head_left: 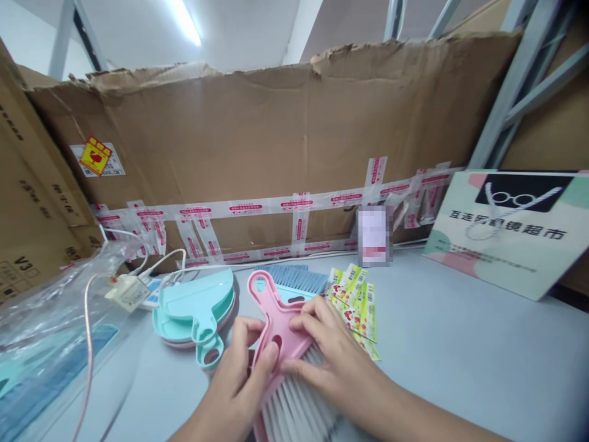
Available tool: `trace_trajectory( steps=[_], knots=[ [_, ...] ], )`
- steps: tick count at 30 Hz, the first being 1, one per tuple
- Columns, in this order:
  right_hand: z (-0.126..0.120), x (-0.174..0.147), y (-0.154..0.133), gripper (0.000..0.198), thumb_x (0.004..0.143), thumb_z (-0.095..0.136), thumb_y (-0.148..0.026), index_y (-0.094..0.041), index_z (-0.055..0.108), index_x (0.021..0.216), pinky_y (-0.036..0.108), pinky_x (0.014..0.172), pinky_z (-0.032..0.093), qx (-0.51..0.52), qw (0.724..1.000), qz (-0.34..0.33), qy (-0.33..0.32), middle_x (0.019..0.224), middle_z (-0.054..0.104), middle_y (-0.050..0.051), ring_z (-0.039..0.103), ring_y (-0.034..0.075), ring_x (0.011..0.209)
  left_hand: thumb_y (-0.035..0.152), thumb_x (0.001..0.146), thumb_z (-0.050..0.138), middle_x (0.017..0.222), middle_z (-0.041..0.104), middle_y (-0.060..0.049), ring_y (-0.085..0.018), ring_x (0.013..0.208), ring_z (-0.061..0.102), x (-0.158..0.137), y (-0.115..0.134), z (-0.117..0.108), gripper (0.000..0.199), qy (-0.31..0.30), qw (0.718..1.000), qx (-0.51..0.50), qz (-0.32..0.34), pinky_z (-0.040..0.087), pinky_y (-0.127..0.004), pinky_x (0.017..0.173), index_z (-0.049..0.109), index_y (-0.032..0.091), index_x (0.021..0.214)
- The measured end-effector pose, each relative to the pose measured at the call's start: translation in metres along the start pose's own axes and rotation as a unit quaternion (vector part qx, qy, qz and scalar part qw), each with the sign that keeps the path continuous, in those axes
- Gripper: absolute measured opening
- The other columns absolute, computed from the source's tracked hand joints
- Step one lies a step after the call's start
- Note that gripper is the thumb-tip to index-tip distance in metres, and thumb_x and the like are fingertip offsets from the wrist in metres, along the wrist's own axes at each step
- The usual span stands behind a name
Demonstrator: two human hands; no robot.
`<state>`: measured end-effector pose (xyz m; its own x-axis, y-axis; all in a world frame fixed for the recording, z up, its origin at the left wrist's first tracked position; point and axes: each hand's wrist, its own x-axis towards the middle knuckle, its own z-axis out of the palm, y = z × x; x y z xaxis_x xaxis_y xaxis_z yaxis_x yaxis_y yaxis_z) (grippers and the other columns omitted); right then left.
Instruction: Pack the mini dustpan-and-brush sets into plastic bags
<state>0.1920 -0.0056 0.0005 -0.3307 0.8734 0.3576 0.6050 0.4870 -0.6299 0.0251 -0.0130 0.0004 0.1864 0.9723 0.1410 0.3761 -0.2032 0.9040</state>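
Note:
Both hands are on a pink hand brush with pale bristles pointing toward me. My left hand grips its left edge, thumb over the oval hole. My right hand pinches the brush's right side, fingertips on the pink plastic. A pink rim runs along the left of the bristles, perhaps a dustpan underneath; most of it is hidden. Just behind lies a turquoise brush with blue bristles, partly covered. Stacked turquoise dustpans sit left of my hands, with a pink edge below them.
Green-yellow packets lie right of the brushes. Plastic-wrapped blue-bristled brushes, a cable and a plug adapter are at left. A large carton stands behind the grey table; a paper bag stands at right.

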Motion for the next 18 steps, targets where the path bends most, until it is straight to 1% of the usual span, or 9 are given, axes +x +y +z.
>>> trace_trajectory(
  steps=[3,5,7,9,11,13,15,16,18],
  knots=[
    [-0.005,-0.001,-0.008,0.024,0.07,0.068,-0.031,-0.019,0.05,0.08,0.035,0.081,0.042,0.084,0.993,0.028,-0.08,0.092,0.045,0.003,0.046,0.019,0.093,0.046,0.084,0.044,0.115,0.052,-0.009,-0.024,0.113,0.043,0.004,-0.008,-0.011,0.038,-0.026,0.995,-0.098,0.0,0.033,-0.035,0.095,0.045,0.021,0.113],
    [-0.008,-0.003,-0.011,0.022,0.07,0.067,-0.029,-0.018,0.049,0.079,0.035,0.082,0.042,0.113,0.986,0.024,-0.117,0.092,0.043,0.003,0.045,0.019,0.092,0.046,0.084,0.043,0.124,0.048,-0.009,-0.026,0.119,0.039,0.007,-0.014,-0.017,0.043,-0.068,0.979,-0.191,0.022,0.029,-0.036,0.1,0.043,0.022,0.12],
    [-0.009,-0.004,-0.013,0.018,0.073,0.064,-0.027,-0.018,0.049,0.078,0.036,0.084,0.041,0.134,0.983,0.008,-0.123,0.091,0.043,0.003,0.045,0.019,0.093,0.047,0.083,0.046,0.124,0.05,-0.01,-0.027,0.119,0.04,0.008,-0.018,-0.019,0.045,-0.105,0.961,-0.25,0.054,0.031,-0.037,0.1,0.045,0.022,0.12],
    [-0.008,-0.005,-0.012,0.016,0.075,0.061,-0.026,-0.018,0.048,0.079,0.036,0.084,0.04,0.15,0.983,-0.009,-0.103,0.091,0.042,0.003,0.045,0.018,0.093,0.047,0.082,0.049,0.118,0.054,-0.01,-0.027,0.116,0.042,0.008,-0.019,-0.018,0.044,-0.109,0.955,-0.262,0.083,0.033,-0.036,0.098,0.048,0.021,0.118],
    [-0.007,-0.006,-0.009,0.016,0.077,0.06,-0.027,-0.018,0.047,0.079,0.036,0.084,0.04,0.153,0.985,-0.023,-0.075,0.09,0.042,0.004,0.045,0.018,0.093,0.048,0.08,0.052,0.112,0.058,-0.01,-0.027,0.113,0.045,0.008,-0.018,-0.016,0.045,-0.07,0.96,-0.253,0.1,0.036,-0.035,0.096,0.05,0.02,0.115],
    [-0.01,-0.006,-0.005,0.013,0.078,0.058,-0.026,-0.019,0.047,0.078,0.036,0.083,0.041,0.137,0.99,-0.032,-0.034,0.089,0.043,0.004,0.045,0.019,0.092,0.048,0.077,0.055,0.108,0.06,-0.009,-0.026,0.108,0.05,0.009,-0.019,-0.017,0.044,0.008,0.968,-0.237,0.085,0.04,-0.033,0.092,0.051,0.021,0.112],
    [-0.014,-0.006,-0.003,0.01,0.08,0.055,-0.025,-0.02,0.046,0.078,0.036,0.082,0.041,0.112,0.993,-0.036,0.016,0.09,0.043,0.004,0.046,0.018,0.091,0.046,0.077,0.057,0.107,0.061,-0.007,-0.024,0.105,0.053,0.01,-0.022,-0.02,0.04,0.083,0.966,-0.237,0.055,0.043,-0.032,0.088,0.052,0.023,0.109],
    [-0.016,-0.006,-0.003,0.009,0.08,0.054,-0.024,-0.02,0.046,0.077,0.035,0.082,0.041,0.104,0.994,-0.033,0.032,0.09,0.043,0.004,0.047,0.018,0.09,0.045,0.077,0.058,0.108,0.061,-0.006,-0.024,0.104,0.054,0.011,-0.023,-0.022,0.037,0.099,0.963,-0.246,0.049,0.044,-0.032,0.087,0.053,0.024,0.107],
    [-0.018,-0.005,-0.004,0.009,0.08,0.053,-0.022,-0.02,0.046,0.076,0.034,0.079,0.042,0.099,0.994,-0.027,0.026,0.089,0.044,0.003,0.048,0.017,0.088,0.044,0.077,0.057,0.112,0.06,-0.005,-0.024,0.106,0.054,0.012,-0.026,-0.023,0.036,0.077,0.955,-0.28,0.062,0.043,-0.032,0.089,0.054,0.026,0.107]
  ],
)
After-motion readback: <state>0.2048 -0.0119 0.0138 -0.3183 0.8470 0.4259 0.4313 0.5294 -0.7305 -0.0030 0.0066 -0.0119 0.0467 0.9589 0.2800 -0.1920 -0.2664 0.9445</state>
